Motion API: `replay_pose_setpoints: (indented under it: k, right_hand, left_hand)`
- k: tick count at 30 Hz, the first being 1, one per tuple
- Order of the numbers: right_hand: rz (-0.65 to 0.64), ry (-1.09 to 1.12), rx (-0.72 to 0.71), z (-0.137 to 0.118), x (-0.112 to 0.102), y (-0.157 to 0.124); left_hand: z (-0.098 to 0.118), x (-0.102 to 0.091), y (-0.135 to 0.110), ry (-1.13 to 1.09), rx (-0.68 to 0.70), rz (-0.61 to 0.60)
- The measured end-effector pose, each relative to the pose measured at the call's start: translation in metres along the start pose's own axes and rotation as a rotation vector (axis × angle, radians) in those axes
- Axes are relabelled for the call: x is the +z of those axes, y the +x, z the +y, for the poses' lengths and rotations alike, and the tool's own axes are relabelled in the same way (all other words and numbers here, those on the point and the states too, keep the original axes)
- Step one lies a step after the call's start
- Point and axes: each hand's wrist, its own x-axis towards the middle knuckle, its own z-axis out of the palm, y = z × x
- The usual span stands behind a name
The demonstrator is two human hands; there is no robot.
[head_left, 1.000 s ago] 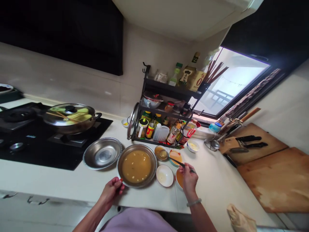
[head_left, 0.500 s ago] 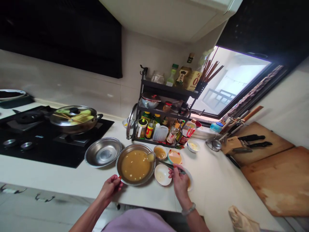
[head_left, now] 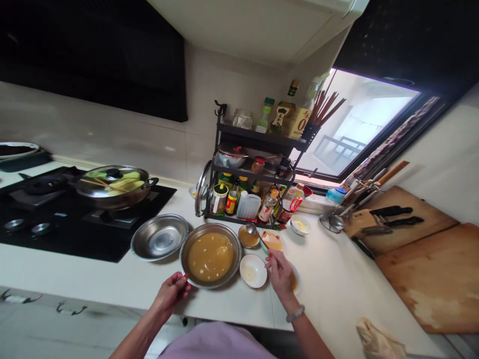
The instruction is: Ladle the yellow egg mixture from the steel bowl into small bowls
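Observation:
My left hand (head_left: 174,290) grips the near left rim of a round metal basin (head_left: 186,271) that holds brownish liquid with pale bits. My right hand (head_left: 280,275) is closed around the handle of a ladle (head_left: 251,228), whose bowl is over a small bowl of brownish liquid (head_left: 247,240). Just left of the right hand stands a white bowl (head_left: 253,271) with a little liquid at its bottom. Another bowl with orange-brown liquid (head_left: 272,241) sits beyond the hand, and a further bowl (head_left: 297,278) is partly hidden behind it.
An empty-looking metal basin (head_left: 160,238) stands on the left, beside the black stove (head_left: 75,237) with its lidded pan (head_left: 114,187). Behind is a black rack (head_left: 258,174) of bottles and jars. Knives in a block (head_left: 361,224), cutting boards (head_left: 437,279) and a cloth (head_left: 379,339) are at right.
My right hand has carried the ladle from the basin's right edge to the small bowl beside the rack, turning it. My left hand stays on the basin rim.

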Motion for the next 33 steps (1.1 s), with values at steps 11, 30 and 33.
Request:
replay_pose_setpoints:
  k: [11, 30, 33]
  right_hand:
    - [0.077, 0.110, 0.379, 0.038, 0.029, 0.011]
    - [0.417, 0.396, 0.630, 0.038, 0.002, 0.017]
    - [0.415, 0.398, 0.630, 0.035, -0.001, 0.019]
  left_hand:
    - [-0.004, -0.004, 0.006, 0.007, 0.014, -0.009]
    - [0.001, 0.003, -0.002, -0.006, -0.005, 0.034]
    - [0.000, 0.002, -0.001, -0.020, -0.004, 0.033]
